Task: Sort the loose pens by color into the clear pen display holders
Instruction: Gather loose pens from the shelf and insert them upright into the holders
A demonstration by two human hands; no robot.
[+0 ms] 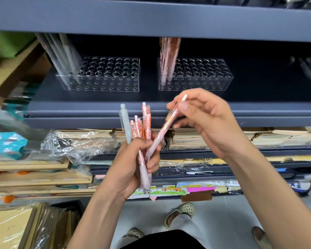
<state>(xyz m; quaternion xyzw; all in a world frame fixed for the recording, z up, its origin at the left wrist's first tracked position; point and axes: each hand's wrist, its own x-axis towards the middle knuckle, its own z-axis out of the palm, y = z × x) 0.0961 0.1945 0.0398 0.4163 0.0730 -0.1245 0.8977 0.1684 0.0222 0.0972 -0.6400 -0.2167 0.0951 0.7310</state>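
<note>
Pinches a slim pale-pink plastic click pen near its clicker end, between thumb and fingertips of the right hand. Slants up and rightward along its long axis, lower tip down among the curled fingers of the left hand. Clasps there, in a closed fist, an upright bundle of glossy pink-and-orange patterned pens plus one matte grey-blue pen. Likely calls for a pull free, then a carry up and beyond to the right clear acrylic holder, a box drilled with rows of round holes, with pink pens at its left end; right hand nearer it. Houses blurred grey pens in the left clear acrylic holder, well apart.
</note>
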